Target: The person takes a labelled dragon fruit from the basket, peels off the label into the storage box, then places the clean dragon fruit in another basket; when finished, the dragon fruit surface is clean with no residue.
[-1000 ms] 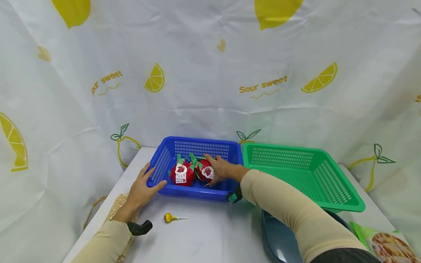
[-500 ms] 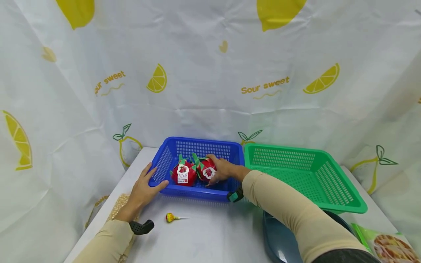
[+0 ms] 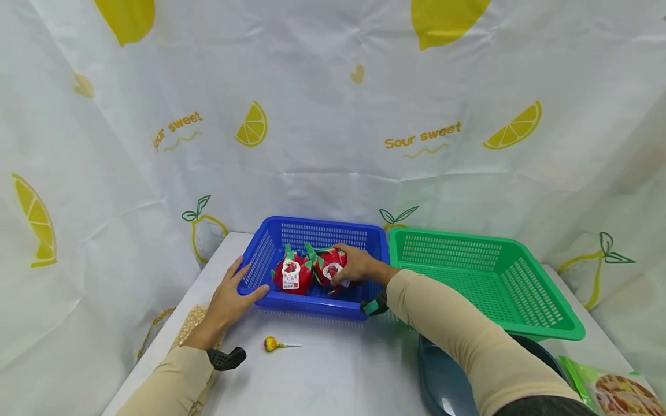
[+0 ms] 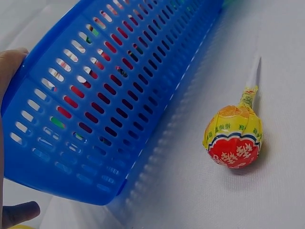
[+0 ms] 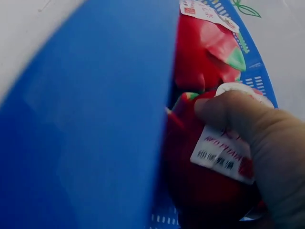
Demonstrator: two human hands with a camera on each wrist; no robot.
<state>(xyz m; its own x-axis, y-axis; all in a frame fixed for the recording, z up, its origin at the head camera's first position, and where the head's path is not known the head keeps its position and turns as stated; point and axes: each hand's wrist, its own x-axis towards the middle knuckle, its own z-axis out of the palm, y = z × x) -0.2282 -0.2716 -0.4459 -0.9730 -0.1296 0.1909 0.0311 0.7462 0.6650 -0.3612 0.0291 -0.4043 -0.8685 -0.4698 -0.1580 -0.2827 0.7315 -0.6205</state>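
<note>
Two red dragon fruits with green-tipped scales and white labels lie side by side in a blue plastic basket (image 3: 312, 306). My right hand (image 3: 359, 264) grips the right dragon fruit (image 3: 325, 263), thumb over its label in the right wrist view and fingers hidden behind the fruit. Beside it, the left dragon fruit (image 3: 291, 274) stays untouched by either hand. My left hand (image 3: 229, 303) rests at the basket's front left corner, its fingers straight and spread, the thumb on the front rim. A wrapped lollipop (image 4: 233, 138) lies on the table before the basket.
A green basket (image 3: 520, 254) stands right of the blue one. In front of it, a dark blue-grey tub (image 3: 442, 370) lies partly under my right sleeve. A green food packet (image 3: 619, 381) sits at the lower right, and a bag of pale grains (image 3: 189, 323) is beneath my left forearm.
My right hand has closed further on the right dragon fruit, which has turned slightly, with more red showing. The left hand stays at the basket corner. The head view has shifted a little.
</note>
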